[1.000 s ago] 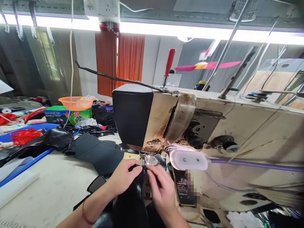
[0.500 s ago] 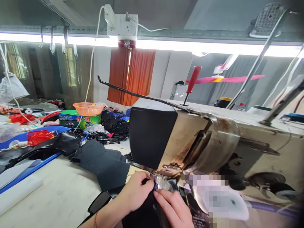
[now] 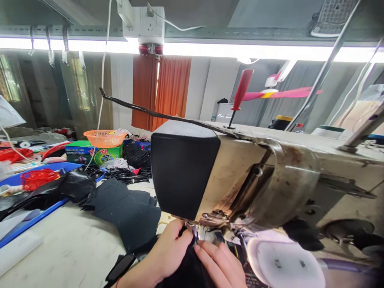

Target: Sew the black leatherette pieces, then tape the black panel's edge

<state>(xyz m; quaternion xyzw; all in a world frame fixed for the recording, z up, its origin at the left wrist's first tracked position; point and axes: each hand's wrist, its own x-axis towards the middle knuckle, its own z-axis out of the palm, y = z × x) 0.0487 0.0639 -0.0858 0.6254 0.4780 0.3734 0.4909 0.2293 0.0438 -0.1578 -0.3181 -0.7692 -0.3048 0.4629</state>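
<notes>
A sewing machine (image 3: 234, 172) stands in front of me, its black end cover facing my side. Under its presser foot (image 3: 192, 229) lies a piece of black material (image 3: 189, 266), which looks like fabric or leather. My left hand (image 3: 169, 252) pinches this piece between thumb and fingers just left of the foot. On the right, my right hand (image 3: 220, 260) rests on the same piece with its fingers stretched flat, fingertips close to the foot; its thumb is hidden. The needle's tip cannot be made out.
Flat black cut pieces (image 3: 126, 208) lie on the table left of the machine. Behind them are a blue tray (image 3: 57, 206), an orange basket (image 3: 105, 138) on a green box, and black strips. A red-handled screwdriver (image 3: 242, 90) stands on the machine; a white lamp (image 3: 288, 264) glows at right.
My view has shifted slightly, so the machine looks larger and the table items sit further left. Both hands keep their places on the black material by the foot.
</notes>
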